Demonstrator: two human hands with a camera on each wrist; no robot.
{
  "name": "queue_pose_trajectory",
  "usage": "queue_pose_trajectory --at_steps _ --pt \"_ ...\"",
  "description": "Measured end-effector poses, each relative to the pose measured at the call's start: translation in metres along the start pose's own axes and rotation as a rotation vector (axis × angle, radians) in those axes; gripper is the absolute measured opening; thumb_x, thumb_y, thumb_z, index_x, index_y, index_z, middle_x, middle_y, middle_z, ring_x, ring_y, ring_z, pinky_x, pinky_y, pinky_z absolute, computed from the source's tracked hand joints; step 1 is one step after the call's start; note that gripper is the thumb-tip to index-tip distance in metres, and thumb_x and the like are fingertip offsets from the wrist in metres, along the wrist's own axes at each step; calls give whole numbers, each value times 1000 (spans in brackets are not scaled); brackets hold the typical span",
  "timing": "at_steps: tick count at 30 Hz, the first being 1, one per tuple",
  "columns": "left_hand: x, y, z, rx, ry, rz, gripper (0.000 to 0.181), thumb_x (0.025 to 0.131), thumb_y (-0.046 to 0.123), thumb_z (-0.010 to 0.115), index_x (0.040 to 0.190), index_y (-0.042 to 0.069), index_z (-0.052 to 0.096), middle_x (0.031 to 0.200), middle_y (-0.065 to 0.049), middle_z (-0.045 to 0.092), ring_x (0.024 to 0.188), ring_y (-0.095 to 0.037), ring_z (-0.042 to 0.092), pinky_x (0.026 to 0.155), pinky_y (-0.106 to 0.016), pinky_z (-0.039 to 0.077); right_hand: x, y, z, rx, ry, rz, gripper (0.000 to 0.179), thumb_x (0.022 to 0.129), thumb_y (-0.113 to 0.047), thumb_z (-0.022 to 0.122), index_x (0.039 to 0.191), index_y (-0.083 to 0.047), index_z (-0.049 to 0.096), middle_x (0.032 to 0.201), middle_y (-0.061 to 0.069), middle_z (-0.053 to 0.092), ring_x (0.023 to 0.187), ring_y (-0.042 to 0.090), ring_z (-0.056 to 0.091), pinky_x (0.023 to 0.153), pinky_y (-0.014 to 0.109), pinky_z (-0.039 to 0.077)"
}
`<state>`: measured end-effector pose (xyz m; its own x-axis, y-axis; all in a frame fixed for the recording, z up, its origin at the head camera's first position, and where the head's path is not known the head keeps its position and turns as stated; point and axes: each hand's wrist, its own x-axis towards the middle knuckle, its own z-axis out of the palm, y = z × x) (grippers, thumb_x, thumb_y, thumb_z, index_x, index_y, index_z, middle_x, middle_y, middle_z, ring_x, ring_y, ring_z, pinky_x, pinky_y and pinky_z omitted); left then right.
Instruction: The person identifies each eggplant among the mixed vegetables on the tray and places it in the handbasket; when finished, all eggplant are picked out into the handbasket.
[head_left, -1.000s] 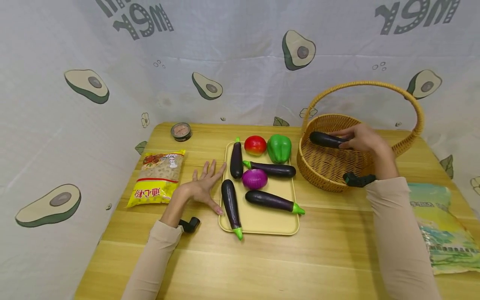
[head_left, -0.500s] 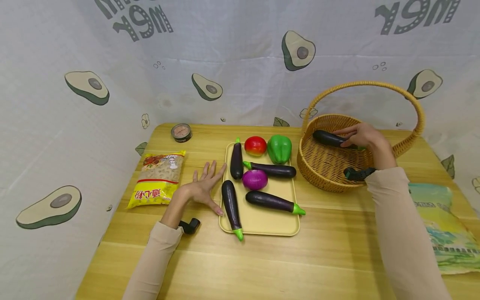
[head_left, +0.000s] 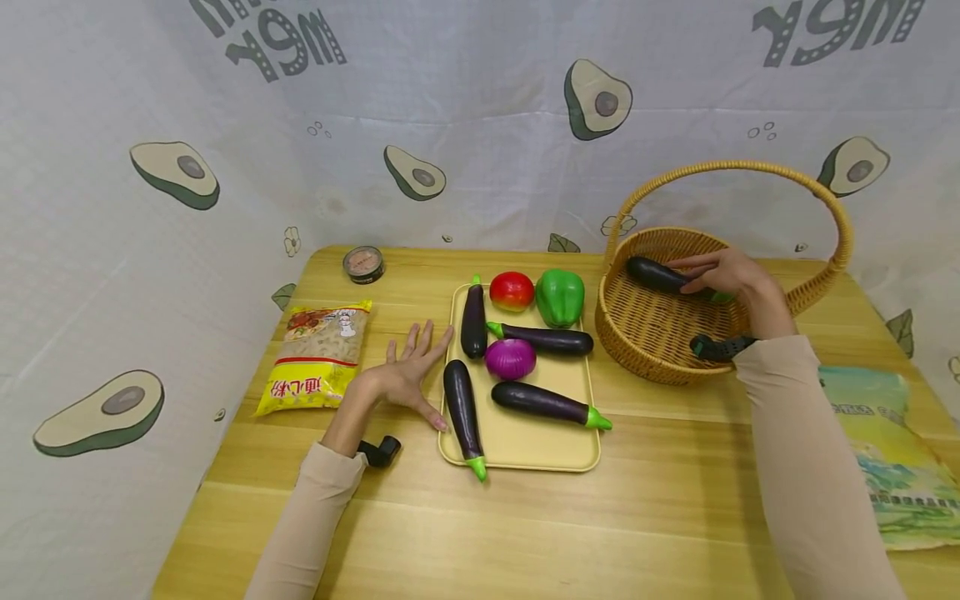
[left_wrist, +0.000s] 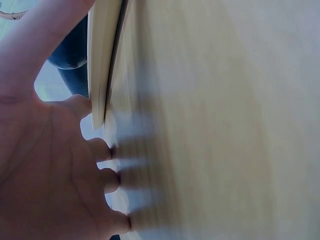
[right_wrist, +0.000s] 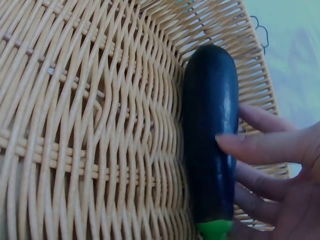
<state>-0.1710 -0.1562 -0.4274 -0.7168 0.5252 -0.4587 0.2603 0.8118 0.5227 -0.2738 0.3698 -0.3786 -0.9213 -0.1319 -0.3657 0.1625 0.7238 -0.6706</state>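
Observation:
In the head view my right hand (head_left: 731,275) reaches into the wicker basket (head_left: 633,354) and holds a dark purple eggplant (head_left: 654,275). The right wrist view shows the thumb on one face of that eggplant (right_wrist: 210,125) and fingers behind it, its green stem toward the bottom. It lies along the woven side. My left hand (head_left: 401,379) is spread beside the pale yellow tray (head_left: 540,454), fingertips at its left edge. On the tray are several eggplants (head_left: 540,402), a purple onion (head_left: 510,359), a red fruit (head_left: 512,292) and a green bell pepper (head_left: 559,297).
A bag of pasta (head_left: 315,358) lies left of the left hand, with a small round tin (head_left: 363,263) behind it. A green and yellow packet (head_left: 892,458) is beside the right forearm. The basket's tall handle (head_left: 720,167) arches over the right hand. A printed cloth (head_left: 487,125) hangs behind.
Within the basket, the held eggplant has shifted slightly right and back, and its green stem now shows past the right hand. The left hand and the tray have stayed put.

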Motion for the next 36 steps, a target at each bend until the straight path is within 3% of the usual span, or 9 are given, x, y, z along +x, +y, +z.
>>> queue_pose_trajectory --at_steps 5,10,14,18,23,26,29,33,36 --pt "-1 -1 1 0 4 3 152 67 48 96 165 22 -17 167 -19 -33 154 -38 -33 122 -68 -20 1 4 1 -13 5 -43 49 101 5 51 150 6 45 135 24 66 130 47 56 117 69 31" --pt "-2 -2 2 -12 9 12 151 67 47 96 166 21 -15 167 -20 -32 154 -39 -33 121 -69 -20 3 6 2 23 4 -43 50 100 6 52 150 4 46 129 13 72 92 -4 69 119 69 28" --pt "-2 -3 2 -16 7 18 151 67 48 96 166 21 -15 167 -20 -33 154 -39 -34 121 -69 -21 3 7 3 29 1 -35 51 100 7 51 151 3 45 128 11 73 120 27 67 119 70 27" --pt "-1 -2 1 -17 7 22 151 67 48 96 166 22 -15 167 -19 -33 154 -38 -34 121 -69 -21 3 10 3 46 4 -19 50 102 2 55 151 0 47 135 10 69 145 54 34 120 72 23" --pt "-1 -2 1 -14 8 22 151 67 48 96 166 21 -15 167 -19 -33 154 -38 -34 121 -69 -21 1 6 3 42 17 -25 50 101 0 60 150 -1 49 147 14 56 143 50 40 119 71 26" --pt "-1 -2 1 -11 5 16 151 67 48 96 166 22 -16 167 -18 -33 154 -38 -34 121 -68 -21 -2 -3 4 41 24 -57 52 101 4 55 152 3 44 150 21 55 117 22 69 117 68 32" --pt "0 -3 1 -11 1 10 151 67 49 95 165 23 -17 167 -17 -34 154 -37 -35 121 -67 -22 -10 -17 4 14 33 -88 54 104 -2 55 156 1 40 154 29 49 95 -3 69 115 65 39" --pt "1 -3 1 -10 4 15 151 67 49 96 166 23 -16 167 -18 -33 154 -37 -35 121 -68 -21 -26 -36 5 -59 37 -97 59 106 -28 60 158 -8 42 159 24 46 127 20 62 112 60 44" --pt "1 -3 1 -6 8 19 151 67 48 96 166 23 -15 167 -18 -32 154 -37 -34 122 -68 -21 -38 -50 10 -138 47 -155 59 104 -38 62 155 -11 48 158 18 49 139 32 52 101 36 51"
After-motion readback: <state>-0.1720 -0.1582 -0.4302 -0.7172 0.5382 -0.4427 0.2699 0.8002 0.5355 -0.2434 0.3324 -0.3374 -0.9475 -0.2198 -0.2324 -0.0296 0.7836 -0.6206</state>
